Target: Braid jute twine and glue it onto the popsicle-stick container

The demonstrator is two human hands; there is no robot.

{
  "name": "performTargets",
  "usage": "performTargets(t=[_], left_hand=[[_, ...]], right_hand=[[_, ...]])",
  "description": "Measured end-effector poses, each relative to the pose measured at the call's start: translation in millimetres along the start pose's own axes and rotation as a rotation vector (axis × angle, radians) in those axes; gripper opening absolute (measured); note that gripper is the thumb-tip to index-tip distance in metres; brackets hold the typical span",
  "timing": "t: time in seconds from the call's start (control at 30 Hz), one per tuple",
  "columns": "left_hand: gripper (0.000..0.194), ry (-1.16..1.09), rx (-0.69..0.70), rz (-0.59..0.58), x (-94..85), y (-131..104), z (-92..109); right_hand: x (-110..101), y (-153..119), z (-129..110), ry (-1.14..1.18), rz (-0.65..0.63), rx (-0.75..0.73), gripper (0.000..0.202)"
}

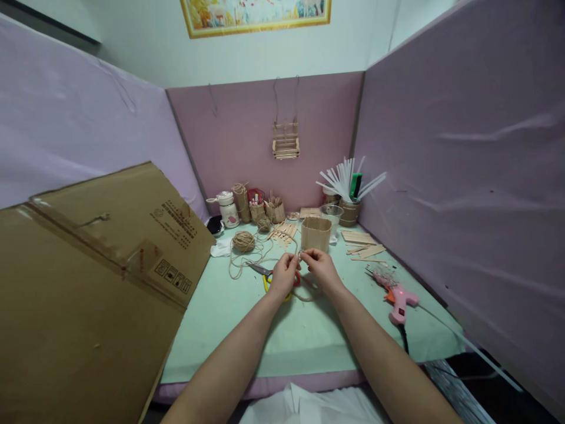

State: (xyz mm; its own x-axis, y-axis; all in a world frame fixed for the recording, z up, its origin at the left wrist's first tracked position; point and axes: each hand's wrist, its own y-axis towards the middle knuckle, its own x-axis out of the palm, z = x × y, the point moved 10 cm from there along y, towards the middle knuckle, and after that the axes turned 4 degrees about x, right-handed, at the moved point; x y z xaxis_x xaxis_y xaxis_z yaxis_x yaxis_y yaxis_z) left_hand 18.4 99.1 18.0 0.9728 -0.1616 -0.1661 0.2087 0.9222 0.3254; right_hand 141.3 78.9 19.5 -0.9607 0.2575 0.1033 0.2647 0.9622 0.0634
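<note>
My left hand (pixel 286 274) and my right hand (pixel 321 268) meet over the middle of the table, fingertips pinched together on jute twine (pixel 302 298). A curve of that twine hangs below the fingers onto the cloth. Under my left hand lies a pair of scissors (pixel 260 270) with red and yellow handles, partly covered by the hand. Just behind my right hand stands a brown box-like cup (pixel 316 232) that looks built from craft sticks. A ball of twine (pixel 243 241) rests farther left, loose strands trailing from it toward my hands.
A pink hot glue gun (pixel 401 301) lies at the right with its cord. Craft sticks (pixel 364 244) lie near the right wall, and glue sticks (pixel 344 179) stand in a pot. A large cardboard sheet (pixel 101 282) leans over the left side. A white bottle (pixel 228 210) stands at the back.
</note>
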Motion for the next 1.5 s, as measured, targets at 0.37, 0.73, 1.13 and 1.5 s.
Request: performTargets(t=[0.37,0.73,1.13,1.5], left_hand=[[0.021,0.197,0.119,-0.262,29.1,-16,27],[0.029,0.012,-0.013,-0.094,12.5,-6,6],[0.030,0.067,-0.008,-0.025,2.7,-4,6],[0.026,0.126,0.029,-0.036,2.1,-3,8]], right_hand=[[-46,10,6,0.012,0.349,-0.071,0.026],[-7,12,9,0.308,-0.026,0.089,0.021],[1,8,4,0.092,-0.075,0.016,0.028],[6,0,-11,-0.011,-0.082,-0.092,0.021]])
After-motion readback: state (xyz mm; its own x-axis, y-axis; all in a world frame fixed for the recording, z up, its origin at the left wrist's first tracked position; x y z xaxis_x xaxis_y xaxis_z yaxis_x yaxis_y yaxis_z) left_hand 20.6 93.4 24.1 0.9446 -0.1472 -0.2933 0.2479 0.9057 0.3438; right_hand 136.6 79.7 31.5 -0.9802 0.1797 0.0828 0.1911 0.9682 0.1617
